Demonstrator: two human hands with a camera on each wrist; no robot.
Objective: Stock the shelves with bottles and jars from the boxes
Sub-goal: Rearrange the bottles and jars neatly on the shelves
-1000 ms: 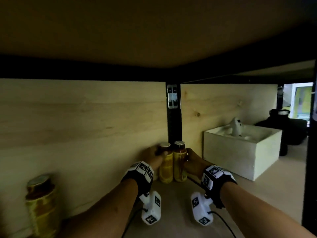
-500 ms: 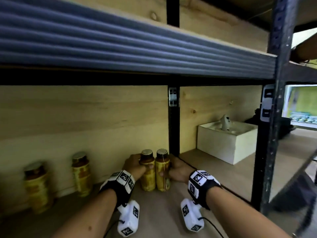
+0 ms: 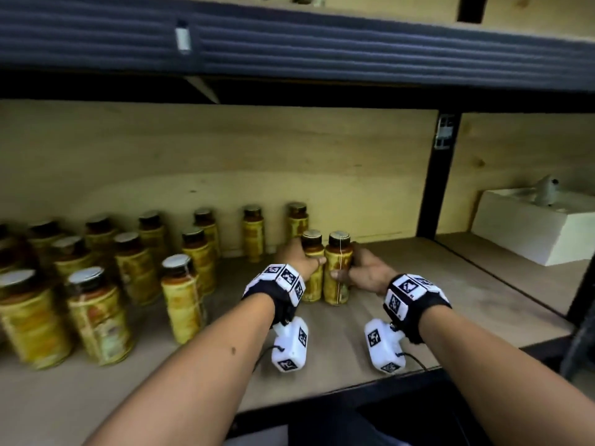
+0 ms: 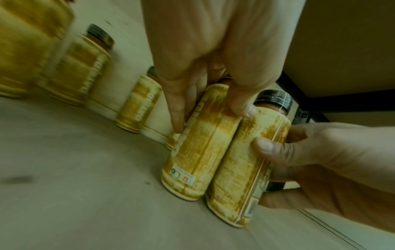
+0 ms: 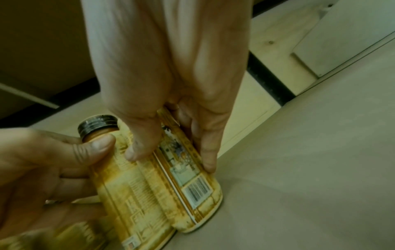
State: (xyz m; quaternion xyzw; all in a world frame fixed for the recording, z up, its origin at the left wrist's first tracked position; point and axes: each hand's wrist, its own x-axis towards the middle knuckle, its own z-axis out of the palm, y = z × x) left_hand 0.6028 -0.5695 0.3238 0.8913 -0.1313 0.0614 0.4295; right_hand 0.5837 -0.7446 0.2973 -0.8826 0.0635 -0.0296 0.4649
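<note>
**Setting two bottles down on the shelf**

Comparing with a second ago, my view has pulled back and swung left: the rows of stocked bottles (image 3: 138, 268) now show along the shelf (image 3: 450, 300), where before I saw mostly bare back panel. My grip is unchanged. My left hand (image 3: 297, 257) wraps the left bottle (image 3: 313, 268), thumb across its front; my right hand (image 3: 367, 273) curls round the right bottle (image 3: 337, 272), thumb on the label. Both bottles stand upright, touching each other, bases on the shelf board just right of the stocked rows, in front of the rearmost bottle (image 3: 297, 220). I judge this pair is placed and ready to release. A white box (image 3: 534, 230) sits in the next bay.
</note>
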